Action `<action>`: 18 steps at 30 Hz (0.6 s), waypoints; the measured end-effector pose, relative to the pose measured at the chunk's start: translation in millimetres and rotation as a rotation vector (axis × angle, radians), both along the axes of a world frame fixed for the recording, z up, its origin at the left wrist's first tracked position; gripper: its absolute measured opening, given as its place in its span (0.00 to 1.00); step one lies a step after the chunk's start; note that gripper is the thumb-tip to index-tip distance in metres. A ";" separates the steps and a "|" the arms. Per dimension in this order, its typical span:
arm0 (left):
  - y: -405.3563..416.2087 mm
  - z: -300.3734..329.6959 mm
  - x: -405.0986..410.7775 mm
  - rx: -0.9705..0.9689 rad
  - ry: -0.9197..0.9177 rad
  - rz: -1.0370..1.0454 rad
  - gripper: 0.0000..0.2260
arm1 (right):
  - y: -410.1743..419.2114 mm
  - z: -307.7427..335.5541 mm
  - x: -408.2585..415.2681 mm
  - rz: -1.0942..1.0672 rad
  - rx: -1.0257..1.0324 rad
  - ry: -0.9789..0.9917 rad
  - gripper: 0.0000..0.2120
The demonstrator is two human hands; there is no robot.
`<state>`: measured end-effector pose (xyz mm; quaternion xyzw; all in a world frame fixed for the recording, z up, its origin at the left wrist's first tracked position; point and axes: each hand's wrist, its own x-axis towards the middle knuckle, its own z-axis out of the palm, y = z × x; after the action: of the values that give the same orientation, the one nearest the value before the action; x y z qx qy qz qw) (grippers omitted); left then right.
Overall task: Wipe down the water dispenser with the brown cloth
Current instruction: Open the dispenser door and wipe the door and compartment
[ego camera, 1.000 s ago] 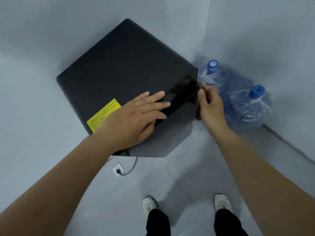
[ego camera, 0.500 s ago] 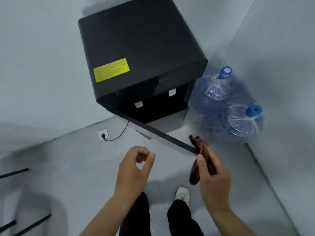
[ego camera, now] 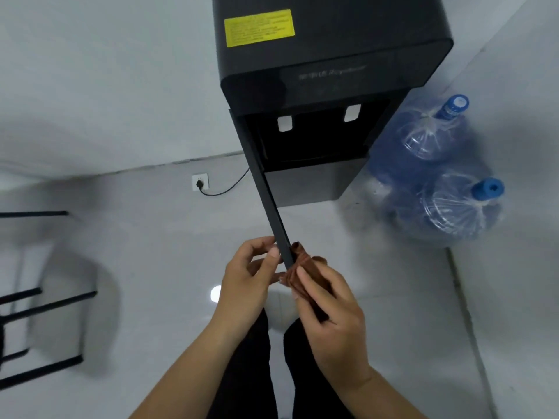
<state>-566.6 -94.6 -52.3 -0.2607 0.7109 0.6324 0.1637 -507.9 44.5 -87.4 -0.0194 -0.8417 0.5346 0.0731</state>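
So right hand (ego camera: 329,309) pinches the brown cloth (ego camera: 302,273) at the open door (ego camera: 272,204) edge of the water dispenser (ego camera: 326,71), left hand (ego camera: 248,279) pinching that edge at 9 o'clock; next I'd guess sliding the cloth up toward 12.

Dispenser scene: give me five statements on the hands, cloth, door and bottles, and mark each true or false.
1. The right hand holds the brown cloth. True.
2. The dispenser door is closed. False: it stands open, its edge reaching toward the hands.
3. The left hand rests flat on the dispenser's top. False: it pinches the door's edge.
4. Two blue bottles stand right of the dispenser. True.
5. The yellow label is on a bottle. False: it is on the dispenser's top.
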 end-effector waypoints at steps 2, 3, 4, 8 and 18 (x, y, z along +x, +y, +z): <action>-4.0 3.3 6.0 0.037 0.008 0.018 0.09 | -4.6 5.5 -4.0 0.071 0.080 0.028 0.15; -5.9 4.1 8.2 0.056 0.009 0.025 0.09 | -7.1 8.8 -9.8 0.103 0.103 0.027 0.15; -7.4 4.7 10.0 0.078 0.009 0.036 0.09 | -10.8 13.2 -17.9 0.124 0.114 0.008 0.14; -8.7 6.8 11.4 0.115 0.020 0.042 0.09 | -31.2 21.5 -71.0 0.164 0.116 -0.059 0.16; -5.4 4.5 3.4 0.000 -0.005 0.017 0.10 | -80.1 16.2 -210.5 0.177 0.248 0.014 0.16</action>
<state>-563.1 -99.9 -47.8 -0.2683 0.7081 0.6331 0.1605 -718.4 -35.6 -71.2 0.0678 -0.8990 0.4313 0.0337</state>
